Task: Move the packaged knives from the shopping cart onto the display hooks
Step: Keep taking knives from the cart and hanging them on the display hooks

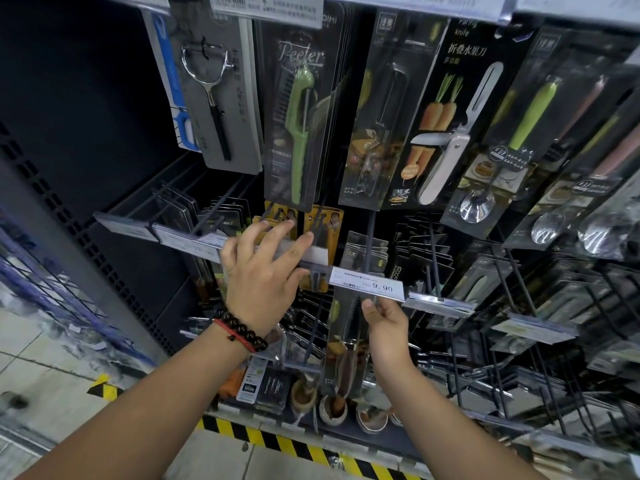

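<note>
My right hand [386, 327] grips a packaged knife [346, 341] by its right edge. The pack is long and dark, with a serrated blade showing, and it hangs upright just below the 9.90 price tag [367, 284]. My left hand [263, 271], with a bead bracelet on the wrist, lies with spread fingers over the price-label strip [311, 252] at the front of a hook row. Its fingertips touch yellow packages [323, 220] behind the strip. A dark display hook [371, 233] sticks out above the price tag. The shopping cart is mostly out of view.
Peelers [301, 126], a folding fruit knife [446, 133] and spoon packs [502, 143] hang on the upper row. More hooks with dark packages [426, 251] fill the right side. Blue wire mesh [52, 292] stands at the left. Yellow-black tape [277, 441] edges the shelf base.
</note>
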Motion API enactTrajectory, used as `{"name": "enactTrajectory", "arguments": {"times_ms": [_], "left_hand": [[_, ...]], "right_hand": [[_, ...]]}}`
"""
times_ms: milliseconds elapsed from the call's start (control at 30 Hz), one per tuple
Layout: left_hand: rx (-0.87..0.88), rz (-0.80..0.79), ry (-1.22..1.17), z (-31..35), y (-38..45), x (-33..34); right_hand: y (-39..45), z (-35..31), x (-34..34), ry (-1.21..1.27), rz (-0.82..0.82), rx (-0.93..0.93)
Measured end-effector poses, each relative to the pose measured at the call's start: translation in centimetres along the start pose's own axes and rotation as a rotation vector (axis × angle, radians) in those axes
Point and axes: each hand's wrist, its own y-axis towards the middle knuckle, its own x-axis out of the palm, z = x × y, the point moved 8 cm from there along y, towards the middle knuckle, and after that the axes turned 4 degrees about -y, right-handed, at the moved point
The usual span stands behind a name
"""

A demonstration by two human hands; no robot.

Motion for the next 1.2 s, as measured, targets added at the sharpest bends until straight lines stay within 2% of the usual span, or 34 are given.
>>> {"name": "enactTrajectory", "arguments": {"times_ms": [167, 733, 1200], "left_hand": [[0.002, 0.001, -0.001, 0.0, 0.1, 0.0], [0.024, 0.024, 0.010, 0.1, 0.1, 0.1], [0.044, 0.033, 0.024, 0.0, -0.1, 0.2]], "right_hand": [[0.4, 0.3, -0.4, 0.047, 0.057, 0.010], [-0.1, -1.0, 0.0, 0.017, 0.060, -0.031], [0.8, 0.5, -0.2, -0.048, 0.057, -0.024]]}}
